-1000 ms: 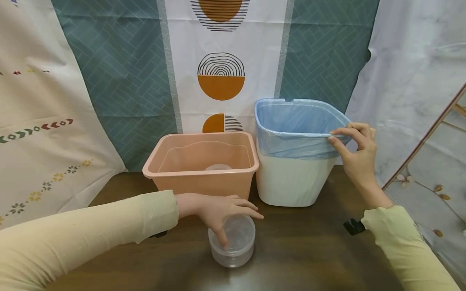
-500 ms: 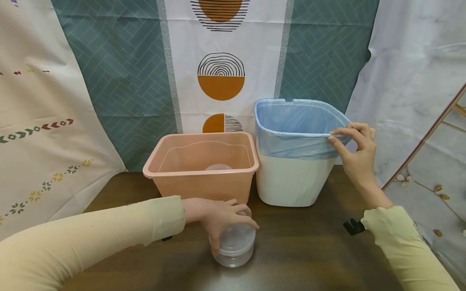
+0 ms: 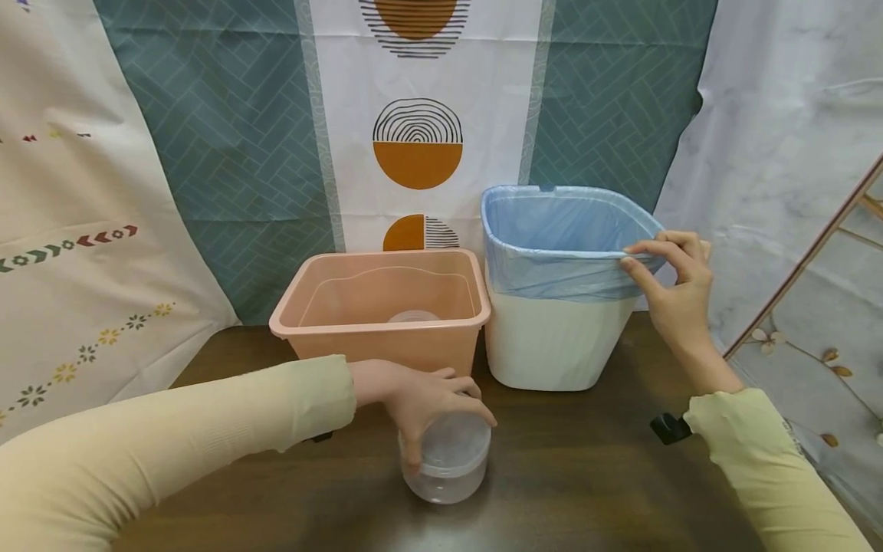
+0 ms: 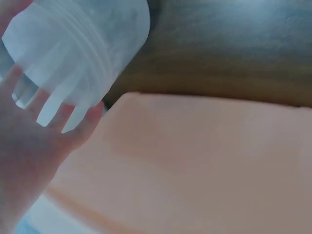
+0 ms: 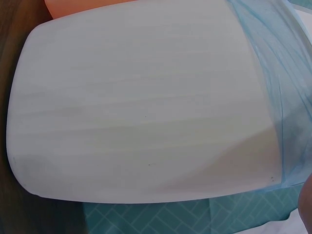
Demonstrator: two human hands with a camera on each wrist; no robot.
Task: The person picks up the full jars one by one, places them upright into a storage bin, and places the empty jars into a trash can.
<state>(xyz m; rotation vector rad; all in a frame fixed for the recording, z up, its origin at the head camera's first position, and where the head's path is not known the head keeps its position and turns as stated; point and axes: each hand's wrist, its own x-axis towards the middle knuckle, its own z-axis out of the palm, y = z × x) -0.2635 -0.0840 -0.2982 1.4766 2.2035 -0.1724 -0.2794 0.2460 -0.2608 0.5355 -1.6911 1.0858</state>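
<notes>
My left hand point(image 3: 424, 399) holds a round clear plastic container point(image 3: 455, 464) from above. The thumb lies on its near left side and the fingers curl over the far right side of its lid. In the left wrist view, the fingers point(image 4: 80, 126) wrap the lid end of the container point(image 4: 122, 34). Farther right, my right hand point(image 3: 679, 295) pinches the rim of a white trash bin point(image 3: 552, 345) between thumb and fingers, over its blue bag point(image 3: 562, 280). The bag lines the bin and folds down outside. The right wrist view shows mostly the bin's side point(image 5: 141, 107).
A pink plastic tub point(image 3: 379, 345) stands left of the bin, just behind my left hand. Inside lies a round clear item point(image 3: 414, 316), partly hidden by the front wall. Both stand on a dark wooden table point(image 3: 586, 475), with a patterned cloth point(image 3: 248, 153) behind.
My left hand has come down from hovering over the container and closed around it. The container has shifted slightly to the right. My right hand stays on the bin's rim.
</notes>
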